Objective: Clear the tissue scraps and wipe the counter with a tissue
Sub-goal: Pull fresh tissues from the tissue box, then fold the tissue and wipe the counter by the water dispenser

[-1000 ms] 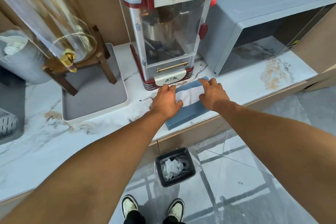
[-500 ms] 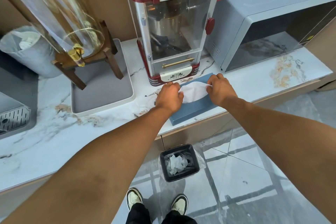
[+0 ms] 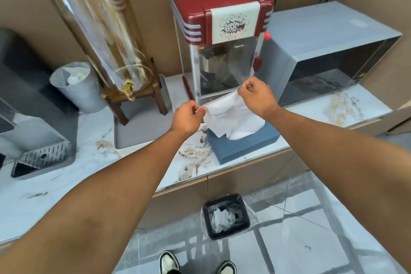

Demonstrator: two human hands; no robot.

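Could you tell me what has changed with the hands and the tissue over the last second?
Both hands rose from the blue tissue box, lifting a white tissue up out of it; the left hand and right hand each pinch a top corner. The box, popcorn machine and floor bin stayed put.

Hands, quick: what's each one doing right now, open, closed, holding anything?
Left hand: closed, pinching the left corner of the tissue.
Right hand: closed, pinching the tissue's right corner, lifted above the tissue box.
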